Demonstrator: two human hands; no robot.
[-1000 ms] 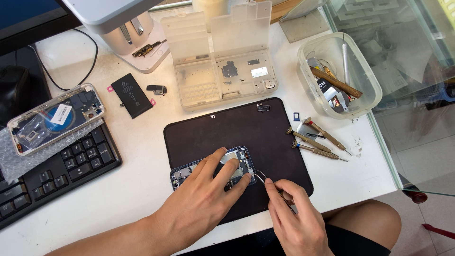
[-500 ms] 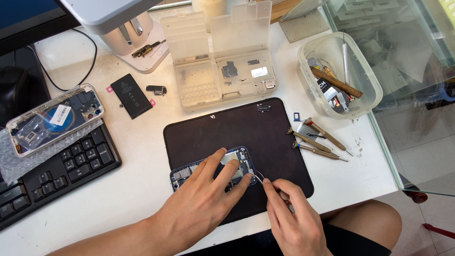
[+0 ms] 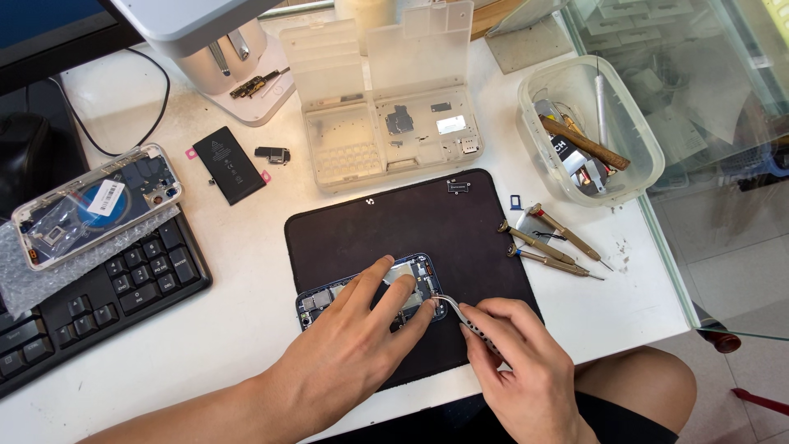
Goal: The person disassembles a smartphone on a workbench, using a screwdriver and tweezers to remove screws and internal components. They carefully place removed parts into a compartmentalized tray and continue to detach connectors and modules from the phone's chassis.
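An opened blue phone (image 3: pixel 325 298) lies on a black work mat (image 3: pixel 411 222) near the table's front edge. My left hand (image 3: pixel 353 345) rests flat on it, fingers spread over its inner parts. My right hand (image 3: pixel 522 362) holds metal tweezers (image 3: pixel 460 314), whose tips touch the phone's right end beside my left fingertips. Much of the phone is hidden under my left hand.
Three screwdrivers (image 3: pixel 546 242) lie right of the mat. A clear parts organiser (image 3: pixel 386 131) stands open behind it, a plastic tub of tools (image 3: pixel 588 136) at right. A black battery (image 3: pixel 228 164), a phone housing (image 3: pixel 94 201) on bubble wrap and a keyboard (image 3: pixel 90 296) are at left.
My right hand with the tweezers has shifted slightly toward the phone's right end. My left hand stays pressed on the phone.
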